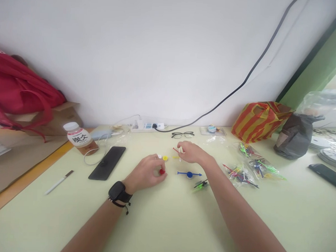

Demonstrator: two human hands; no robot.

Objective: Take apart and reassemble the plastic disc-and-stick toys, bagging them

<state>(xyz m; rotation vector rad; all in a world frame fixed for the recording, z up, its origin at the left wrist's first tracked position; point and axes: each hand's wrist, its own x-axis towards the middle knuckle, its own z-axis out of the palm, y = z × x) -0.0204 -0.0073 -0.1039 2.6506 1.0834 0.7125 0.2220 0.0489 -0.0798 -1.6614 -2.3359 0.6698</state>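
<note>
My left hand rests on the pale green table, fingers curled round a small red plastic piece. A black watch sits on that wrist. Just beyond its fingertips lie a yellow piece and a small white piece. My right hand hovers a little farther back, fingers pinched on a thin red stick with a white bit below it. A blue propeller-like toy lies flat between the hands. A green and black one lies beside my right forearm.
Clear bags of coloured plastic toy parts lie right. A black phone, a drink bottle and a white pen lie left. Glasses and a power strip sit by the wall. A striped bag stands back right.
</note>
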